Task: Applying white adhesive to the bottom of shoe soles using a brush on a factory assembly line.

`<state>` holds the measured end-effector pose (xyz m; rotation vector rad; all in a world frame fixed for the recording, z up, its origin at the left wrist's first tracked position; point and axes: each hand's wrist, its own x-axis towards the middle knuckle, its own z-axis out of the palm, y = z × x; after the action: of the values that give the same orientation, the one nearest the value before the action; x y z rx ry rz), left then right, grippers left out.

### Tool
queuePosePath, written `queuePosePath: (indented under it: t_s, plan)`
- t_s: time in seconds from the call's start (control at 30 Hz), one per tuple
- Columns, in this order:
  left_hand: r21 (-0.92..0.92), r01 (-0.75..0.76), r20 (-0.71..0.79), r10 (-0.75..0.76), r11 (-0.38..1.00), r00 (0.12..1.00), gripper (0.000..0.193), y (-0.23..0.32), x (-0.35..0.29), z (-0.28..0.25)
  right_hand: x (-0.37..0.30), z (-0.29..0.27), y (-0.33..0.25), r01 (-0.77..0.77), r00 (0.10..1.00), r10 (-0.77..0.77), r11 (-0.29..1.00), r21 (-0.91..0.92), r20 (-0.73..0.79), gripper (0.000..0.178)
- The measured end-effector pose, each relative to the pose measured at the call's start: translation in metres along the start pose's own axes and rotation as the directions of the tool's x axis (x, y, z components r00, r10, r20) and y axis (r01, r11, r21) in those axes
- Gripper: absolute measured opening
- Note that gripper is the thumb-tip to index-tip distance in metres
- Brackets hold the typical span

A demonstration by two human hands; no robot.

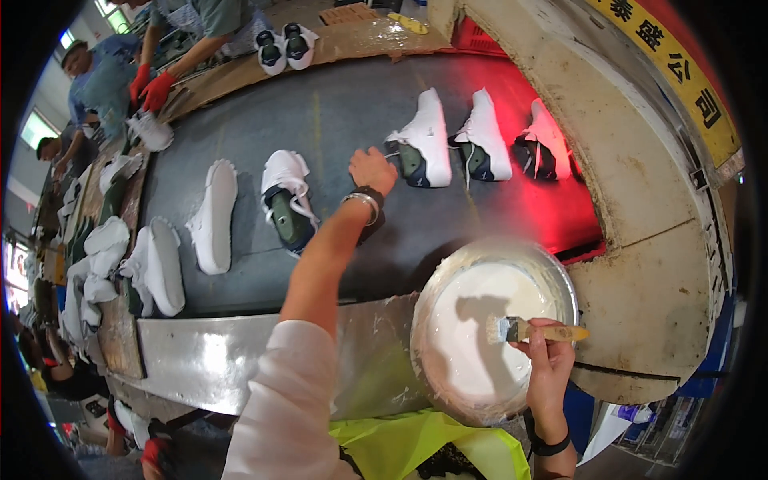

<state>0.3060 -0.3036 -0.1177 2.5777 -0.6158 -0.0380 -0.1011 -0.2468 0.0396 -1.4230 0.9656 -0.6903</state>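
My left hand (374, 170) is over the dark conveyor belt, its fingers loosely bent and apart, with nothing visible in them. It is close to a white shoe with a green lining (430, 144). On its other side stands a white and green laced shoe (286, 200). My right hand (552, 360) grips a paintbrush (552, 331) by its wooden handle. The bristles point left above the white liquid (480, 336) in a round metal basin (564, 288), and a shadow falls on the liquid.
Two more shoes (482, 140) (546, 148) stand to the right in red light at a beige machine housing (640, 192). A white shoe (214, 216) lies on its side to the left. Co-workers, one in red gloves (158, 92), stand far left beside piled shoes (96, 256).
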Motion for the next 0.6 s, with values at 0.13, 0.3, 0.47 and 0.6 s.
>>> queuePosePath:
  t_s: [0.13,0.3,0.47,0.6]
  plan:
    - [0.385,-0.426,-0.375,0.56,0.819,0.739,0.065,-0.039,-0.06,-0.083,-0.004,0.006,-0.006,0.015,0.999,-0.016,0.999,0.034,0.035,0.019]
    - [0.246,-0.126,-0.377,0.215,0.961,0.901,0.061,-0.16,-0.115,-0.107,-0.031,-0.004,-0.015,0.053,0.991,-0.067,0.991,0.124,0.115,0.018]
    - [0.13,-0.059,-0.421,0.109,0.99,0.901,0.05,-0.223,-0.104,-0.114,-0.045,-0.016,-0.013,0.06,0.985,-0.079,0.99,0.127,0.151,0.019]
    - [-0.067,0.194,-0.317,-0.205,0.979,0.926,0.057,-0.221,-0.079,-0.104,-0.046,-0.01,-0.012,0.036,0.992,-0.048,0.993,0.108,0.113,0.019]
